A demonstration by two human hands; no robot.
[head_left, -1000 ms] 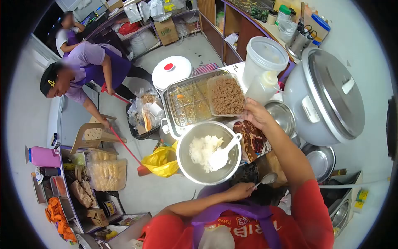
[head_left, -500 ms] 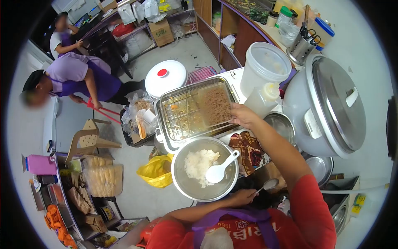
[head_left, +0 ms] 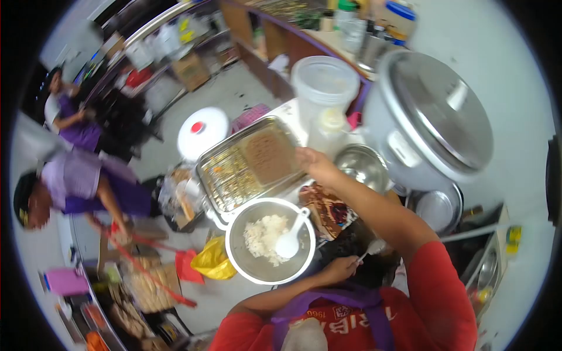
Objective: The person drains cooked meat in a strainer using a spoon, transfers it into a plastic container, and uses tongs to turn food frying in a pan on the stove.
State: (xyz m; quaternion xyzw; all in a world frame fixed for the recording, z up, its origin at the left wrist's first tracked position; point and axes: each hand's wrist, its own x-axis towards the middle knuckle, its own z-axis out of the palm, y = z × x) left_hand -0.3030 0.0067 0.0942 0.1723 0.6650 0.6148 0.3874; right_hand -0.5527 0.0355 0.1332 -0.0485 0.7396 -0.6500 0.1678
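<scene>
On my feed the right hand (head_left: 315, 165) is partly closed, gripping the right edge of a clear rectangular plastic container (head_left: 270, 158) of brown crumbly food, over the right part of a silver metal wire-rack tray (head_left: 225, 182). I see the left hand (head_left: 341, 270) curled round a silver metal spoon (head_left: 375, 247), to the near right of a round steel bowl (head_left: 248, 266) of rice.

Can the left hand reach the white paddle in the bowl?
Probably yes: the left hand is close to the bowl and nothing covers the white paddle, though that hand holds a spoon.
</scene>
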